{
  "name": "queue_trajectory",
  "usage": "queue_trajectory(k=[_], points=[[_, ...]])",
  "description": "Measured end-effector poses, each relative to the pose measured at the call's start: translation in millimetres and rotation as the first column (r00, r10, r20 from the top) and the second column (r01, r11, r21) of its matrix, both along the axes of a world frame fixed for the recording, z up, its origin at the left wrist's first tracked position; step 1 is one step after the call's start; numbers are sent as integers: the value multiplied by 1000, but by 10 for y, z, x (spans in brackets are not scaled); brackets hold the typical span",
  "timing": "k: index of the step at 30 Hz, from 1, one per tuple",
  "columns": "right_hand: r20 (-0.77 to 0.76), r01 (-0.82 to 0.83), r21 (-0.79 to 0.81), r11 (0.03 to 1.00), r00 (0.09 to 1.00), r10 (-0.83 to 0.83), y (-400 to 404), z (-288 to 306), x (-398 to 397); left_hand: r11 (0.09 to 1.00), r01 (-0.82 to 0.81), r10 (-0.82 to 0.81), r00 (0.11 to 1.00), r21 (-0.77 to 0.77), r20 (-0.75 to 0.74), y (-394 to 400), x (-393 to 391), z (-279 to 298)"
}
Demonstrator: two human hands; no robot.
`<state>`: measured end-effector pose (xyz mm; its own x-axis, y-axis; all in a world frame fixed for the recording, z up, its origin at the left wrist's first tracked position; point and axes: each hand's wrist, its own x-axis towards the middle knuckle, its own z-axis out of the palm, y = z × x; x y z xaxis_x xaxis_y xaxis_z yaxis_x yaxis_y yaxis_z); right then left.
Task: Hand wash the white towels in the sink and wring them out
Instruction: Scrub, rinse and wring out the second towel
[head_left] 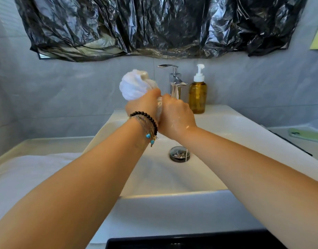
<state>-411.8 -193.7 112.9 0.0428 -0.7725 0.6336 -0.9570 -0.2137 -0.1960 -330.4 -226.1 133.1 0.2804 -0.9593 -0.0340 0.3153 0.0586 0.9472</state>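
White towel: twisted between left hand and right hand, both grips clenched around it, wringing above sink.

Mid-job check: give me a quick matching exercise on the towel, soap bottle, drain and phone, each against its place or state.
Things:
1. white towel
2. pump bottle
3. drain
4. phone

Places or states:
A. lying on the counter at far right
B. twisted between both hands above the basin
C. standing just right of the faucet
D. at the bottom of the basin

Pairs: 1-B, 2-C, 3-D, 4-A
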Motion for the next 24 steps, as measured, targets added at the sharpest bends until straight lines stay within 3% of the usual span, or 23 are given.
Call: queue_trajectory(k=[2,4,10,18,24], points=[[137,-63,77,995,989,52,-33,61,28,994,-53,67,986,-92,154,30,-10,37],[177,-143,152,978,977,116,-53,103,37,982,-64,109,960,-176,259,22,1,56],[424,-306,253,918,888,178,-73,89,52,955,16,129,877,-297,462,-41,58,64],[660,-469,267,842,726,195,87,-70,-48,945,143,25,865,-293,500,101,-3,-16],[775,-490,267,830,621,118,112,-238,-155,943,211,-63,874,-258,482,175,-115,-118]])
